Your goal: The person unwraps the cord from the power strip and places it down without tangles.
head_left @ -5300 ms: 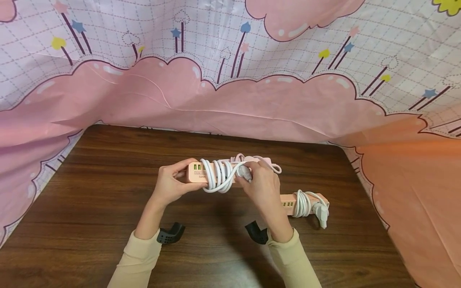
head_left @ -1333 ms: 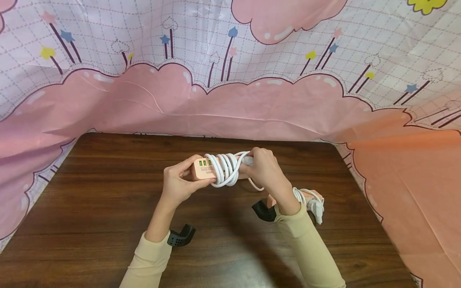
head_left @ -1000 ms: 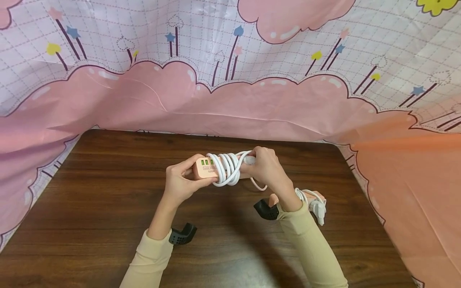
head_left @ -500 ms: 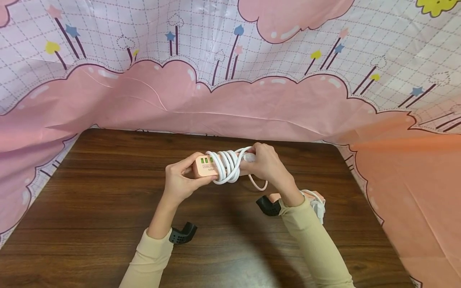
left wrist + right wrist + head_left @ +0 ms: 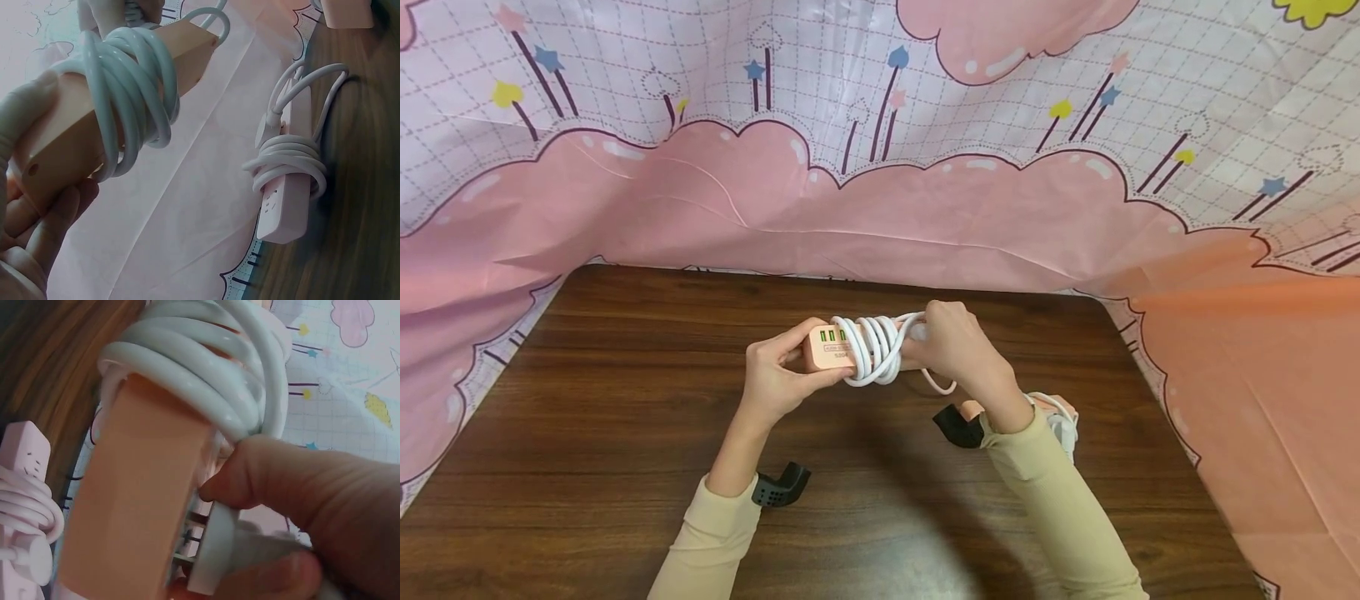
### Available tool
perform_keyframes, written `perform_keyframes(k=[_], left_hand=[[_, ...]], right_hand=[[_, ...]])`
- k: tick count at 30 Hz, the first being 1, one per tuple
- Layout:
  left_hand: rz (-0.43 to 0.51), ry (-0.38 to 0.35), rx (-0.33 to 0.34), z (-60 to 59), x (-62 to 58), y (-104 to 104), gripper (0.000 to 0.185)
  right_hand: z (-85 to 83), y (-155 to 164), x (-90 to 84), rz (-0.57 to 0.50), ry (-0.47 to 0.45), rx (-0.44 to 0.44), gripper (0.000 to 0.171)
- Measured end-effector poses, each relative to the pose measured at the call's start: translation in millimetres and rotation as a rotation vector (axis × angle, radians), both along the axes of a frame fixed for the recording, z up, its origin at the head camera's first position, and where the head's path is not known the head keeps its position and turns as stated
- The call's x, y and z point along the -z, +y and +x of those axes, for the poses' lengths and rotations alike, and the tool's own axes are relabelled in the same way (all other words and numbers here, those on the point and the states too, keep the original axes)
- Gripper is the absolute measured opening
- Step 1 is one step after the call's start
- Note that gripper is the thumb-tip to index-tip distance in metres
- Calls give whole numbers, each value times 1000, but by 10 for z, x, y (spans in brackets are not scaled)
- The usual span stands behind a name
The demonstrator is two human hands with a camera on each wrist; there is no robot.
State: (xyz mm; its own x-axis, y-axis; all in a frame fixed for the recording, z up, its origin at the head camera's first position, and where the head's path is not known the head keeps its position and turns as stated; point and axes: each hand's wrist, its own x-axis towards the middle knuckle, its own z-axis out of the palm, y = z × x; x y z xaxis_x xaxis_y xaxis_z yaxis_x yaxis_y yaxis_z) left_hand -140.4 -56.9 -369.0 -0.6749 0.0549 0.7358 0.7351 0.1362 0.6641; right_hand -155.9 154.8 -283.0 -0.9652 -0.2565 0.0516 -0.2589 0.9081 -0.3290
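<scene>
Above the table, my left hand [image 5: 771,379] grips the left end of a peach power strip [image 5: 829,348], thumb below and fingers above. A white cord [image 5: 876,352] is wound several times around the strip's middle. At the right end, my right hand [image 5: 962,342] pinches the cord's white plug [image 5: 215,547]. In the right wrist view the plug's metal prongs [image 5: 192,534] show between the plug and the strip's socket side, with a gap left between them. Whether the prong tips sit in the holes is hard to tell. The strip's far end is partly hidden by my right hand.
A pink power strip [image 5: 284,212] with its cord wound round it lies on the table behind the held one. Another peach power strip [image 5: 1065,407] lies to the right, partly covered by my right forearm. A patterned cloth [image 5: 880,208] encloses the brown wooden table [image 5: 625,417].
Over five seconds the held strip has shifted slightly right and now covers most of the pink one. My right hand has turned the plug toward the strip. In the last second little moves.
</scene>
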Motion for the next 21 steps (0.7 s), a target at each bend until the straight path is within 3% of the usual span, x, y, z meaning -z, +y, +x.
perform_keyframes(k=[3, 7, 14, 21], left_hand=[[-7, 0, 4, 64, -109, 6, 48], [-9, -17, 12, 85, -147, 5, 48], [-12, 5, 2, 72, -143, -1, 48], [-12, -9, 16, 66, -112, 3, 49]], right_hand=[[-33, 23, 20, -22, -34, 25, 23], [-54, 45, 34, -26, -39, 24, 19], [-57, 55, 48, -44, -11, 5, 14], [-83, 60, 42, 0, -44, 8, 19]])
